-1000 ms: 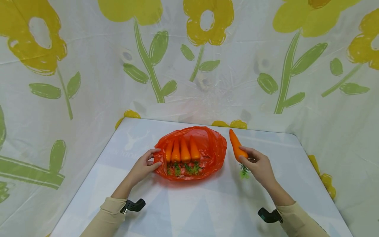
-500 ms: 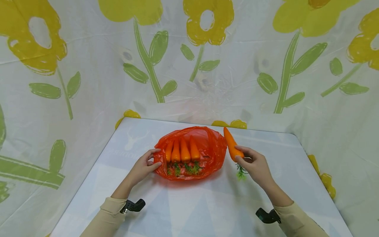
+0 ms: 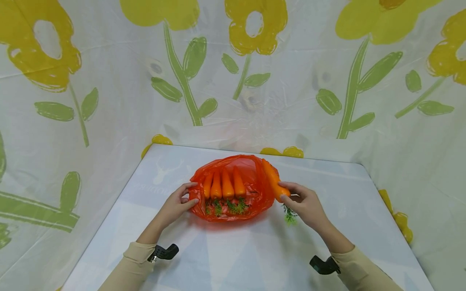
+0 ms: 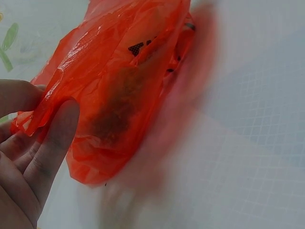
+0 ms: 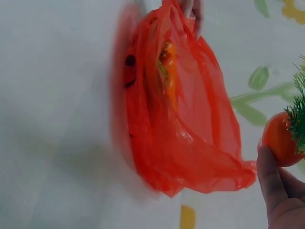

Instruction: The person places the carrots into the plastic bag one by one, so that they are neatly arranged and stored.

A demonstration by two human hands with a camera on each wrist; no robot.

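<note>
A red plastic bag (image 3: 255, 204) lies spread on the table with its mouth facing up. Several orange carrots (image 3: 227, 188) with green leafy tops lie side by side inside it. My left hand (image 3: 179, 202) pinches the bag's left edge between thumb and fingers, as the left wrist view also shows at the gathered plastic (image 4: 52, 102). In my right hand (image 3: 307, 204) is another carrot (image 3: 271, 178), gripped near its leafy end. Its tip points up and left, over the bag's right rim. The right wrist view shows its thick end (image 5: 281, 140) and green leaves (image 5: 299, 107).
The bag rests on a pale table (image 3: 233, 258) with faint printed shapes. Behind and beside it hangs a white curtain (image 3: 284, 117) printed with yellow flowers and green stems. A black device (image 3: 165, 251) is strapped to each wrist.
My right hand has moved left with the carrot, from beside the bag to over its right rim. My left hand and the carrots in the bag have stayed put.
</note>
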